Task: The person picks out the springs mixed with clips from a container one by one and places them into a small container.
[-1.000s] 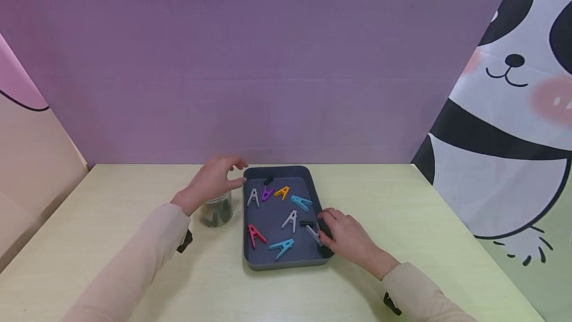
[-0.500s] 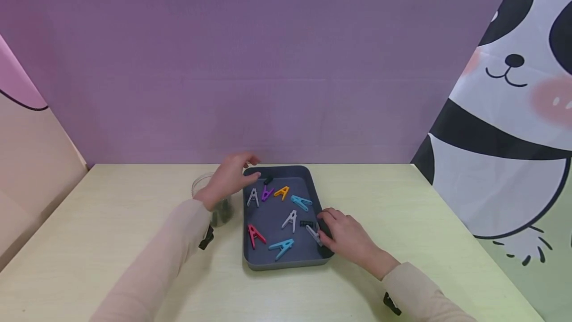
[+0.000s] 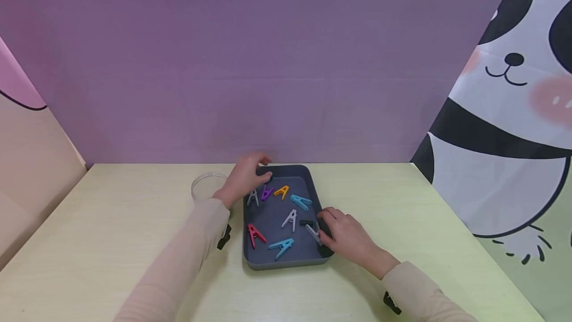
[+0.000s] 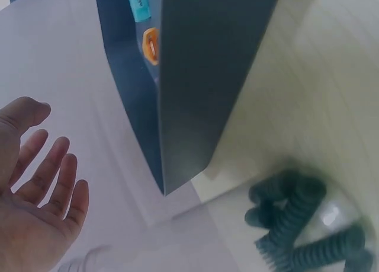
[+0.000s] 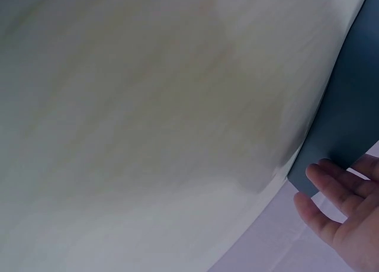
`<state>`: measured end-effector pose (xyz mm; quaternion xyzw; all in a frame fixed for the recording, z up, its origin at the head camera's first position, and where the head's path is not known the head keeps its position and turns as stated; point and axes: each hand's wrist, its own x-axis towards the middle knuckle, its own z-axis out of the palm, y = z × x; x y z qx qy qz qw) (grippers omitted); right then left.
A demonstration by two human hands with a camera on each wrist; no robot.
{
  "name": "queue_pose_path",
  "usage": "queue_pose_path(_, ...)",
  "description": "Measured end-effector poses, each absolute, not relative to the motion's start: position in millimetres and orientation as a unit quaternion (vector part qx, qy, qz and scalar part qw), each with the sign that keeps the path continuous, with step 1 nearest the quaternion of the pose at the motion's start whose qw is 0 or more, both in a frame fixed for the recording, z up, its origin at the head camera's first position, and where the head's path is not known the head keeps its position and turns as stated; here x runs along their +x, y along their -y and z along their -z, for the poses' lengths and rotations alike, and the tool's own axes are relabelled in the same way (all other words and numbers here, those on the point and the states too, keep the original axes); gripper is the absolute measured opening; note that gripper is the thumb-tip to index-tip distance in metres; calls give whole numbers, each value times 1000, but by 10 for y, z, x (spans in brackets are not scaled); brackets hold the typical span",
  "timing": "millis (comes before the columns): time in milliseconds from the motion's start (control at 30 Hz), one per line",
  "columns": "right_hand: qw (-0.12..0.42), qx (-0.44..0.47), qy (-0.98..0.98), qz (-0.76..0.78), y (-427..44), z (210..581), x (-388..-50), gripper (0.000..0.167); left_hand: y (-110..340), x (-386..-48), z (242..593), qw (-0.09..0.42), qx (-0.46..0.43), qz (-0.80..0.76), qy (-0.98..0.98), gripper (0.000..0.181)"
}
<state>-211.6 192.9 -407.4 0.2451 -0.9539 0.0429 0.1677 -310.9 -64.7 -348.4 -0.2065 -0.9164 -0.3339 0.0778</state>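
Observation:
My left hand hovers over the far left corner of a dark grey tray, thumb and fingers apart and holding nothing. In the left wrist view the same hand shows loosely bent fingers. A small black piece beneath it is mostly hidden. My right hand rests at the tray's right rim; in the right wrist view its fingertips touch the outer wall. Beside its thumb lie a grey clip and a black ribbed piece.
Clips in the tray include purple, orange, red, blue and white ones. Left of the tray stands a clear jar, holding dark ribbed pieces, partly behind the left arm. A purple curtain hangs behind the table.
My left hand has moved right, from beside the jar to over the tray's far left corner, uncovering the jar's rim. The right hand and the clips have stayed put.

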Motion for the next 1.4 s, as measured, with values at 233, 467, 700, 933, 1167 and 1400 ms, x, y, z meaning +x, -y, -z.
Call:
queue_pose_path(233,164,244,955,-46,-1919,4070,-2107,31,551,-3149,3586,81,-180,335,921,34)
queue_pose_path(467,164,244,955,-45,-1925,4074,-2106,31,503,-3221,3689,97,-162,324,927,31)
queue_pose_path(700,165,245,954,-48,-1930,4074,-2102,31,485,-3276,3785,101,-151,310,933,31)
queue_pose_path(933,161,243,955,-48,-1928,4059,-2092,31,485,-3306,3859,94,-135,296,941,31)
queue_pose_path(1167,159,243,956,-50,-1918,4052,-2094,31,488,-3351,3947,107,-138,262,949,30)
queue_pose_path(1400,159,245,955,-48,-1917,4056,-2092,31,493,-3387,4020,125,-145,229,955,29)
